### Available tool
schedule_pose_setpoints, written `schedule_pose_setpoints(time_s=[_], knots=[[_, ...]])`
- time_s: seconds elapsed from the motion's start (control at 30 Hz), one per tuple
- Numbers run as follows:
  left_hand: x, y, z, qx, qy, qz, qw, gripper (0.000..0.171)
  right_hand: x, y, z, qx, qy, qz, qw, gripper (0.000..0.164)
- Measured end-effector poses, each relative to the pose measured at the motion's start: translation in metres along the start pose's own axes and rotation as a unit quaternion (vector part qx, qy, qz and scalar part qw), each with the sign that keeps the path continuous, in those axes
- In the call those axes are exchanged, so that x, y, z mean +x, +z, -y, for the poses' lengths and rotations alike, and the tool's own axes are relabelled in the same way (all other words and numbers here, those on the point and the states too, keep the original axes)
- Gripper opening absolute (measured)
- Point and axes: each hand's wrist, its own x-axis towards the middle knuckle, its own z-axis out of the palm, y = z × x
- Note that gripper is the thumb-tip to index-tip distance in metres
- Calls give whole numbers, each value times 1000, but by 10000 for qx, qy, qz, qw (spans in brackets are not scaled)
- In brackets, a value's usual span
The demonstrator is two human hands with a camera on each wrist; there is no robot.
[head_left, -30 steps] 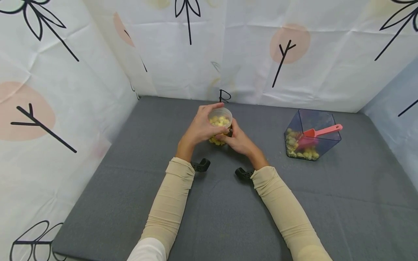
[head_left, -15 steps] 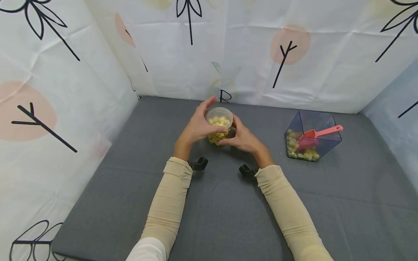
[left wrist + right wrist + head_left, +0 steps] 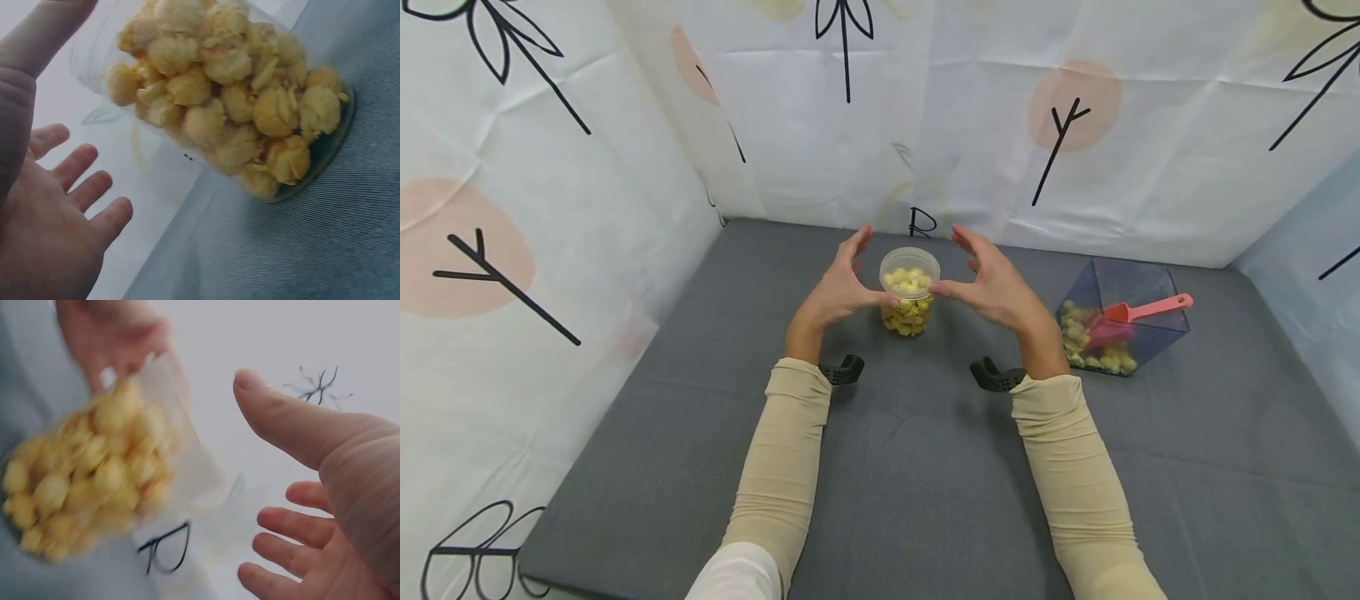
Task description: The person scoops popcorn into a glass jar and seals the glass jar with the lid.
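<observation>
A clear round plastic jar (image 3: 908,312) of yellow popcorn stands upright on the grey table, between the two hands. In the left wrist view the popcorn (image 3: 231,94) fills much of the jar, and its base rests on the cloth. My left hand (image 3: 837,287) is at the jar's left side, fingers spread and thumb close to the wall; whether the thumb touches cannot be told. On the other side my right hand (image 3: 1000,287) is apart from the jar, thumb and fingers spread, as the right wrist view also shows with the thumb (image 3: 281,415) clear of it.
A bluish clear square bin (image 3: 1135,342) holding popcorn stands to the right, near the right hand. A pink scoop (image 3: 1138,310) leans in it, handle over the rim. Printed white cloth walls (image 3: 970,150) border the grey table (image 3: 895,483) at back and sides.
Both hands were around the jar with fingers close to it. They have let go and spread apart, the right hand moving right and the left slightly left, while the jar stays standing.
</observation>
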Motion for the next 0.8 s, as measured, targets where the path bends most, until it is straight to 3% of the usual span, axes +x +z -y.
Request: schedule_pose_setpoints(time_s=[0.17, 0.3, 0.4, 0.57, 0.8], knots=[[5, 10, 9, -174, -176, 509, 9984, 129, 4, 6, 19, -285, -502, -219, 9981, 90], [7, 20, 12, -408, -336, 680, 9963, 123, 7, 16, 24, -510, -896, -349, 9941, 85], [11, 27, 13, -623, -170, 777, 9949, 113, 9, 22, 22, -560, -1123, -494, 9909, 82], [14, 34, 14, -705, 163, 786, 9943, 98, 13, 34, 13, -446, -1243, -671, 9890, 79], [14, 39, 20, -557, -38, 677, 9961, 98, 19, 49, 1, -563, -1220, -483, 9898, 67]])
